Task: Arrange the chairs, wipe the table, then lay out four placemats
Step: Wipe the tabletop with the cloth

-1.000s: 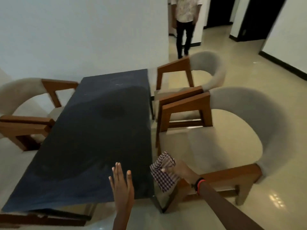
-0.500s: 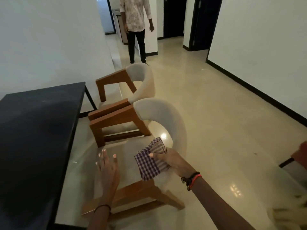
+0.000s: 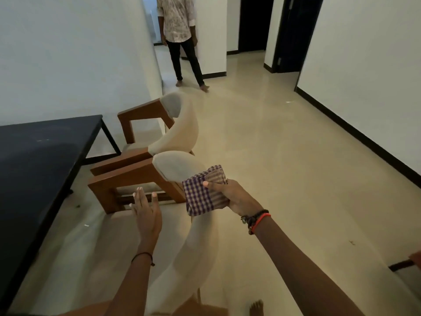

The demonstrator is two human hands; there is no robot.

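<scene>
A folded purple-and-white checked cloth (image 3: 201,192) is pinched in my right hand (image 3: 237,196), thumb on top, held above the near chair's curved beige backrest (image 3: 182,167). My left hand (image 3: 145,213) hovers flat with straight fingers over the near chair's seat (image 3: 114,236), holding nothing. That near wooden chair (image 3: 127,179) stands beside the dark table (image 3: 38,160) on the left. A second matching chair (image 3: 159,124) sits just behind it, by the table's far corner.
A person (image 3: 182,37) stands in the hallway beyond the chairs. Shiny beige floor (image 3: 284,167) stretches to the right toward a white wall with a dark skirting. A piece of another chair (image 3: 407,263) shows at the right edge. My bare foot (image 3: 256,307) is at the bottom.
The view has swung right, away from the table toward the two right-hand chairs. Both hands moved with it over the near chair, the right still holding the cloth.
</scene>
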